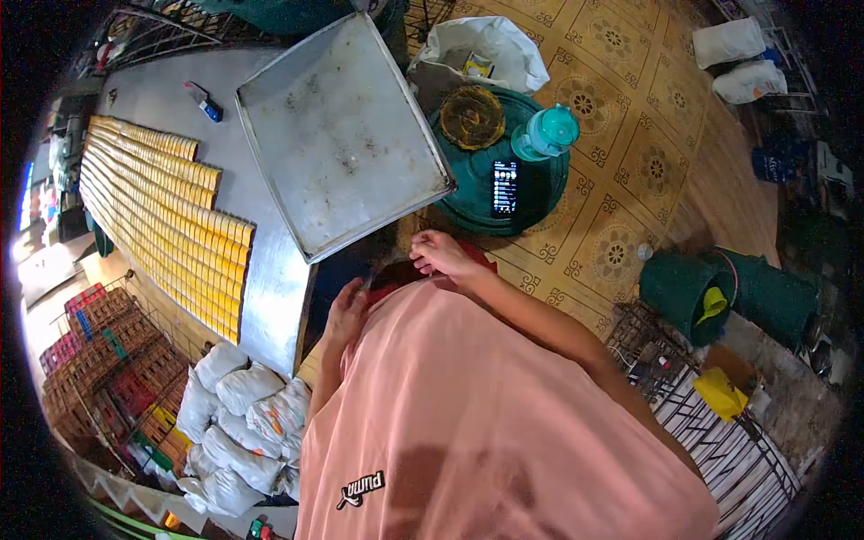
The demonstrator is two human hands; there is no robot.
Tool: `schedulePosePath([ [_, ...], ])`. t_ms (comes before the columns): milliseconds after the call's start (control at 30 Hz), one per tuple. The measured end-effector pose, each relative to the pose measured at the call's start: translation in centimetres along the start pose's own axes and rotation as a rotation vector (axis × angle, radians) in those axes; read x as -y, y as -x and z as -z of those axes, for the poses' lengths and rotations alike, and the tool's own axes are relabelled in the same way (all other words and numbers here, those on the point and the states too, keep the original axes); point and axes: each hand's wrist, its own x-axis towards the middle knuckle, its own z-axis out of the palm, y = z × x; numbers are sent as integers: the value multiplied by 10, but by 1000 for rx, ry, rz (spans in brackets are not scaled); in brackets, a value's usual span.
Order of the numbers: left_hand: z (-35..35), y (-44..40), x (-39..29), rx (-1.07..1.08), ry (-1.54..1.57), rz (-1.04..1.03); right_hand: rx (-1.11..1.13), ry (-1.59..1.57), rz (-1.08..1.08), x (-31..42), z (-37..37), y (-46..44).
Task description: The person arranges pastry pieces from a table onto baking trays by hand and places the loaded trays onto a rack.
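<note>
My right hand is above my lap near the red cloth, fingers curled together; whatever may be between them is too small to make out. My left hand lies beside my shirt front, close to the table edge, its fingers loosely apart and holding nothing visible. Just ahead of both hands, a shallow metal tray with dark specks rests at an angle, partly over the metal-topped table. Long yellow rows of stacked small pieces lie on that table. Near them is a blue-handled cutter.
A green round tub ahead right bears a lit phone, a teal bottle and a brown round pad. Filled white bags and crates are at left. Green bins stand at right.
</note>
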Motion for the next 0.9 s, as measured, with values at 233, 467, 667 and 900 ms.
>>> schedulePosePath([
  [233,0,8,12,-46,-29,78,-55,127,-26,-20,1,-4],
  [467,6,4,34,-19,-70,64,-48,237,51,-9,0,-5],
  [667,-4,15,3,-58,-116,70,-13,425,175,-2,-6,-8],
  [900,13,3,39,-106,61,-75,87,642,257,19,-31,12],
])
